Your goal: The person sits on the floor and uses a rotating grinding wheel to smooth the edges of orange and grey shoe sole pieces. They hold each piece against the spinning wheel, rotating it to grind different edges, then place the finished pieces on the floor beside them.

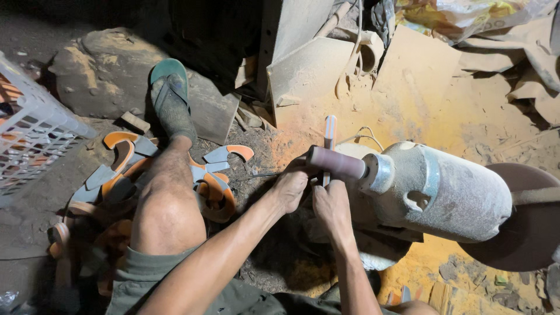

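Observation:
Both my hands hold a thin curved piece (pixel 330 129), grey with an orange stripe, against a brown sanding drum (pixel 337 163). The drum sticks out leftward from a dusty grey motor (pixel 443 192). My left hand (pixel 290 185) grips the piece from the left, just under the drum's tip. My right hand (pixel 331 205) grips it from below, close beside the left. The piece's upper end rises above the drum; its lower part is hidden by my fingers.
Several orange-and-grey curved pieces (pixel 214 186) lie piled on the dirt floor around my left leg (pixel 166 198), whose foot wears a green sandal (pixel 170 81). A white plastic crate (pixel 32 125) stands at the left. Orange dust coats the boards (pixel 408 87) behind the motor.

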